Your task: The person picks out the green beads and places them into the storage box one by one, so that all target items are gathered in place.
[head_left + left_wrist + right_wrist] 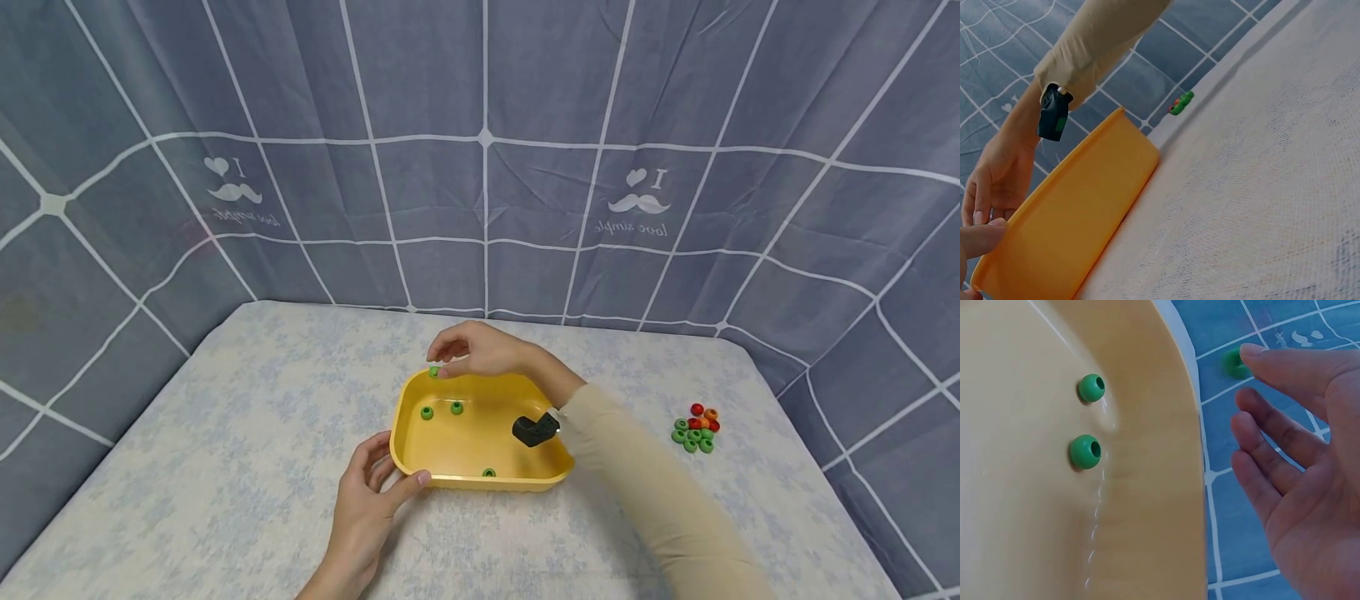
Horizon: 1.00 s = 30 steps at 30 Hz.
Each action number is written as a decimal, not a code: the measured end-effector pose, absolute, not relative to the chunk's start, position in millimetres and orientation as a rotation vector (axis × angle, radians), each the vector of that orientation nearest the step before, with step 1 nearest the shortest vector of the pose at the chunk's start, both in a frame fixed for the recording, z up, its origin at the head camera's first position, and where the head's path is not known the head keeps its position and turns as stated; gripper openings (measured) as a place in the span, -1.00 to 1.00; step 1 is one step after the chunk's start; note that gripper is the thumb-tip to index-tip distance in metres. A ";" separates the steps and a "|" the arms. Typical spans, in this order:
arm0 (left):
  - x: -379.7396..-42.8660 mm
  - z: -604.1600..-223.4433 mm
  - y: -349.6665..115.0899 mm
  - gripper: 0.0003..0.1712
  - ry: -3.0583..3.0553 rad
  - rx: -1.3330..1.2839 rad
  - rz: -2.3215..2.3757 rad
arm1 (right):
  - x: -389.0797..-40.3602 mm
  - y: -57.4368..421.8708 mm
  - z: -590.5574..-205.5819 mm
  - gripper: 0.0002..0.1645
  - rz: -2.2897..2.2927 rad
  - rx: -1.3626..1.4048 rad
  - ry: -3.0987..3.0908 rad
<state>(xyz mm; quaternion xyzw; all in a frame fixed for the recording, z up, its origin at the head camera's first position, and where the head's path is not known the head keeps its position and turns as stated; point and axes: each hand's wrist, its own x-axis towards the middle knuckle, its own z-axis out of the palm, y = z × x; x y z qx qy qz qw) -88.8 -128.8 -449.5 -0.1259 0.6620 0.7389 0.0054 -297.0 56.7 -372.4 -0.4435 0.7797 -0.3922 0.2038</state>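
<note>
My left hand [367,496] grips the left front corner of a yellow plastic tray [450,454], thumb over the rim and fingers along the outer wall. The right hand [483,347] hovers over the tray's far left rim, thumb and fingertips apart. A green bead [434,372] sits right beside its thumb tip, blurred in the right wrist view [1235,364], with no finger curled round it. Two green beads [1086,451] lie on the tray floor near the left end, their holes visible. One more green bead [489,472] rests by the near wall.
Right of the tray, a loose cluster of green, red and orange beads [692,442] lies on the pale floral tablecloth [225,467]. A blue-grey curtain with white lines [420,192] surrounds the table. A black device [536,430] is strapped at the right wrist.
</note>
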 end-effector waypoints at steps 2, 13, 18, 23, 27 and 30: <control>-88.8 -449.7 -128.8 -0.10 2.071 -0.393 2.317 | -297.0 56.6 -372.0 -0.74 -1.100 -1.240 2.182; -87.7 -449.4 -128.6 -0.10 2.077 -0.391 2.319 | -297.2 72.5 -372.4 -0.74 -1.079 -1.157 2.239; -87.7 -449.0 -128.0 -0.10 2.081 -0.386 2.325 | -297.7 85.5 -373.3 -0.74 -1.100 -1.117 2.254; -88.3 -449.2 -127.6 -0.10 2.082 -0.396 2.322 | -300.2 100.4 -375.7 -0.76 -1.116 -1.071 2.270; -88.5 -449.8 -127.7 -0.09 2.080 -0.401 2.321 | -301.2 112.4 -375.9 -0.75 -1.118 -1.031 2.292; -88.6 -450.1 -127.8 -0.09 2.080 -0.402 2.320 | -300.9 121.0 -375.8 -0.74 -1.114 -0.993 2.310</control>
